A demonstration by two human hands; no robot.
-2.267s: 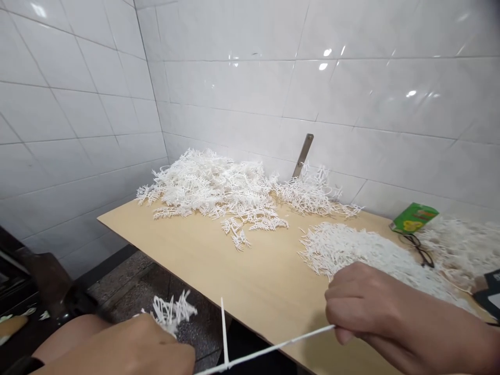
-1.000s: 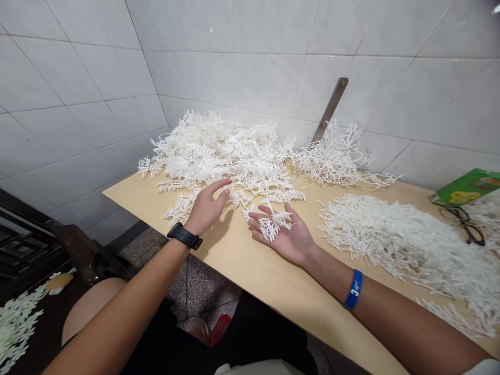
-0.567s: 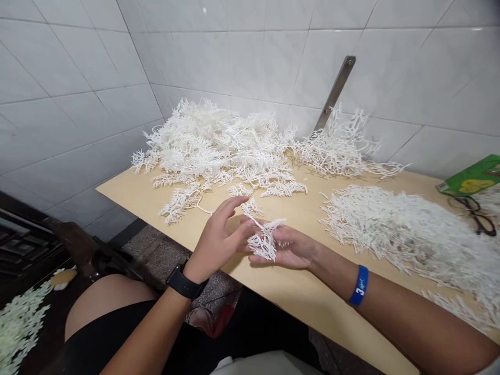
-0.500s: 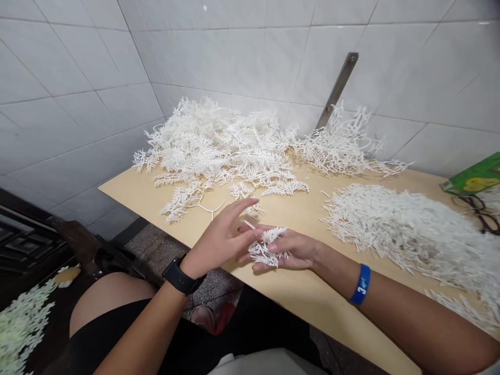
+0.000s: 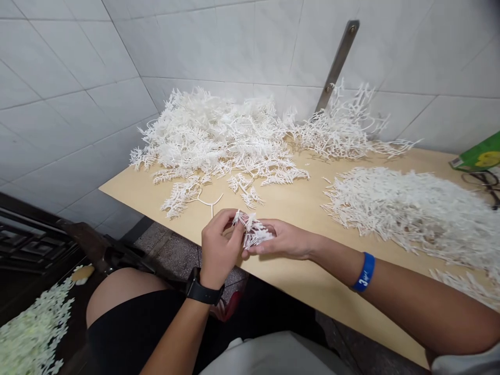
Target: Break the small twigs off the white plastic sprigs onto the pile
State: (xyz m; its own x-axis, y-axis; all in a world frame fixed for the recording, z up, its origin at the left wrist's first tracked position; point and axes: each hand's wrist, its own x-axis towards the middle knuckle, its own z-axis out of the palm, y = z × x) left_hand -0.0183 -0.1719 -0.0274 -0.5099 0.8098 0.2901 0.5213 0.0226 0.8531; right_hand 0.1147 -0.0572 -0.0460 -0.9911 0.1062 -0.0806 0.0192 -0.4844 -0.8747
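Over the front edge of the tan table (image 5: 289,276), my two hands meet around small white plastic sprigs (image 5: 255,234). My left hand (image 5: 222,239), with a black watch on its wrist, pinches a sprig between thumb and fingers. My right hand (image 5: 287,238) is closed on the sprigs from the other side; a blue wristband (image 5: 364,272) circles that forearm. Just beyond the left hand lies a bare forked white stem (image 5: 211,202), beside a leafy white branch (image 5: 180,197). A smaller white sprig piece (image 5: 250,192) rests close by.
A large heap of white plastic branches (image 5: 211,130) lies at the back left, and bare branching stems (image 5: 344,135) lean near a metal bar (image 5: 336,73). To the right spreads a pile of loose sprigs (image 5: 406,208), with glasses (image 5: 484,182) and a green packet (image 5: 476,153) behind.
My left hand has drawn in from an open, reaching pose to pinch at the sprigs. My right hand has shifted slightly left and up. The camera view has tilted a little downward.
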